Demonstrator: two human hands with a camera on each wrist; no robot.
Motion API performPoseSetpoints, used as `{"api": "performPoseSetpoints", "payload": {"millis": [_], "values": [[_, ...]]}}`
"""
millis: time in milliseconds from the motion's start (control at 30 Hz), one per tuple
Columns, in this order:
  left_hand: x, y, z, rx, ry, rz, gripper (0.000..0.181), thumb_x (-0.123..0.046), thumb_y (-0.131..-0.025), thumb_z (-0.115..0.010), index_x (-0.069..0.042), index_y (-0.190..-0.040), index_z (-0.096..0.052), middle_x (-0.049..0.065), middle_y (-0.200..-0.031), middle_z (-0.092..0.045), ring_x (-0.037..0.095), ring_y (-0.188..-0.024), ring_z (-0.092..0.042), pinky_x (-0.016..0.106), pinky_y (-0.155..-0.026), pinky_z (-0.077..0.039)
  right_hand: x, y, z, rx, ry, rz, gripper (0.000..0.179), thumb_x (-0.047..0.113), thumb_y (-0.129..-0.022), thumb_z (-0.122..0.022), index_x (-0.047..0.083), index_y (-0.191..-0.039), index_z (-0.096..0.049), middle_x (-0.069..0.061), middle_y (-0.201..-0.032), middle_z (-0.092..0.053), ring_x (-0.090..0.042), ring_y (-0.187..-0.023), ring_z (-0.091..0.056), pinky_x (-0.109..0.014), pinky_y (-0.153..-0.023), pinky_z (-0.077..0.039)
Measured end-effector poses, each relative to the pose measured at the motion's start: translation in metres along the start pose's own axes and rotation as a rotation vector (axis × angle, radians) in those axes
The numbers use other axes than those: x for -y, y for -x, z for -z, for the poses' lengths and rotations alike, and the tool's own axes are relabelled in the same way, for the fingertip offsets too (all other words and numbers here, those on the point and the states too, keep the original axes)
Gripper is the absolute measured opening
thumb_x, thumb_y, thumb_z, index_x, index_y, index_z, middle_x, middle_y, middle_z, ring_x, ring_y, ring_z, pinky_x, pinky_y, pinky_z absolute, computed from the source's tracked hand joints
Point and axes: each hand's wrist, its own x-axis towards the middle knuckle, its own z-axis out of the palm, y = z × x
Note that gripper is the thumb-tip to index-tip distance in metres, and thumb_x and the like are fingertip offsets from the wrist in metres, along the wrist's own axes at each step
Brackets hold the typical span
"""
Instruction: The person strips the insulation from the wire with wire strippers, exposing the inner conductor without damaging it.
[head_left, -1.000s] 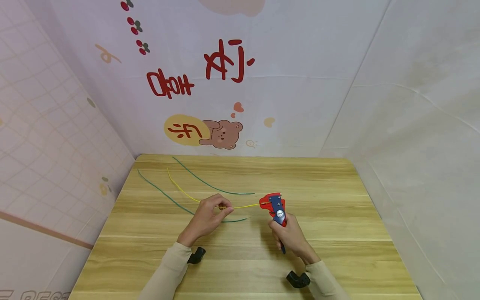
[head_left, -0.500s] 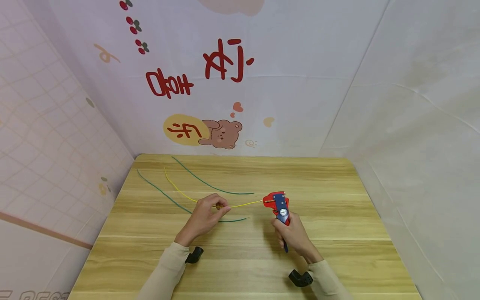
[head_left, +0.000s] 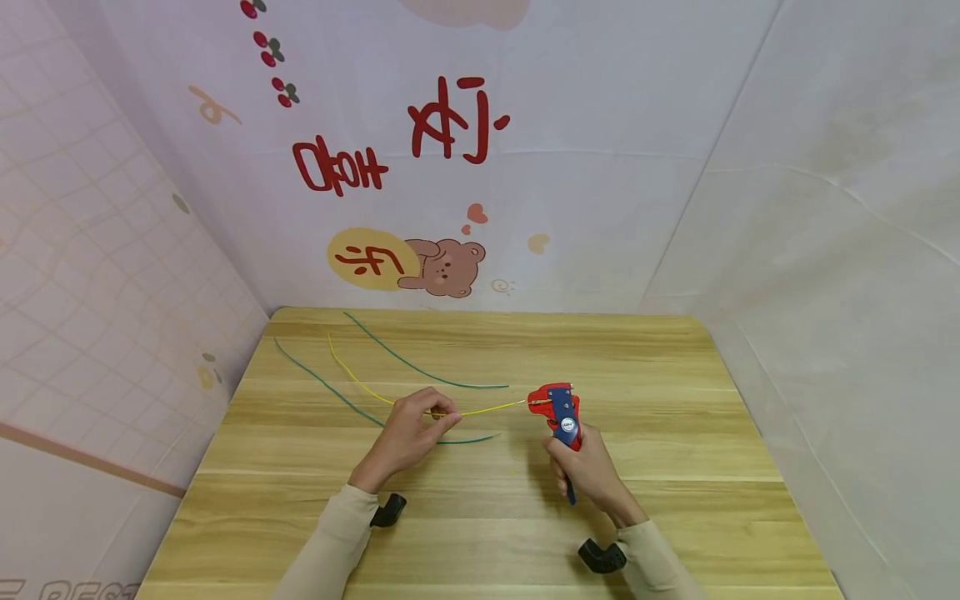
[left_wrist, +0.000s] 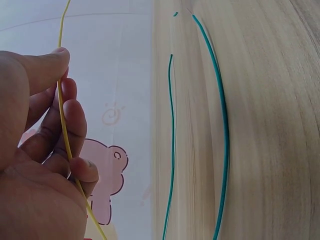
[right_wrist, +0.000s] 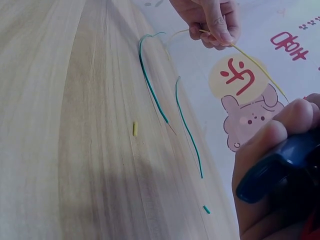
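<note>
My left hand (head_left: 412,429) pinches a yellow wire (head_left: 487,410) between thumb and fingertips. In the left wrist view the yellow wire (left_wrist: 65,125) also runs across the curled fingers. A pale bare tip shows at its right end, close beside the head of a red-and-blue wire stripper (head_left: 564,410). My right hand (head_left: 588,468) grips that stripper by its handles, head pointing away from me. Two green wires lie on the table: one green wire (head_left: 420,371) farther back, another green wire (head_left: 322,383) partly hidden behind my left hand.
A short yellow bit of insulation (right_wrist: 135,128) and a small green bit (right_wrist: 206,209) lie on the wooden table (head_left: 675,517). The nearer green wire (right_wrist: 152,90) has a bare end. A printed wall (head_left: 600,208) stands behind the table.
The wire stripper has moved slightly right and away from the yellow wire, whose end was in its jaws and now shows a pale bare tip. My left hand has shifted slightly left.
</note>
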Motion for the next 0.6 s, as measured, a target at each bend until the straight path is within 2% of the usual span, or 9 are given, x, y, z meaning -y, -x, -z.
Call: {"api": "performPoseSetpoints", "payload": {"millis": [367, 600], "values": [[0.0043, 0.0007, -0.0020, -0.019, 0.000, -0.036, 0.006, -0.013, -0.103, -0.084, -0.016, -0.100, -0.081, -0.002, -0.098, -0.079, 0.010, -0.091, -0.071, 0.036, -0.082, -0.064, 0.0011, 0.0007, -0.0005, -0.004, -0.011, -0.014, 0.030, 0.013, -0.114, -0.065, -0.005, -0.092, -0.058, -0.002, -0.058, -0.059, -0.014, -0.042, -0.059, -0.033, -0.044, -0.057], [0.0030, 0.0012, -0.0010, 0.007, 0.002, 0.012, 0.005, -0.016, -0.104, -0.083, -0.019, -0.101, -0.081, -0.005, -0.101, -0.079, 0.011, -0.094, -0.073, 0.034, -0.086, -0.064, 0.0005, 0.0006, -0.0006, -0.002, -0.015, 0.001, 0.029, 0.013, -0.114, -0.066, -0.005, -0.093, -0.059, -0.002, -0.059, -0.060, -0.014, -0.042, -0.061, -0.035, -0.044, -0.058]]}}
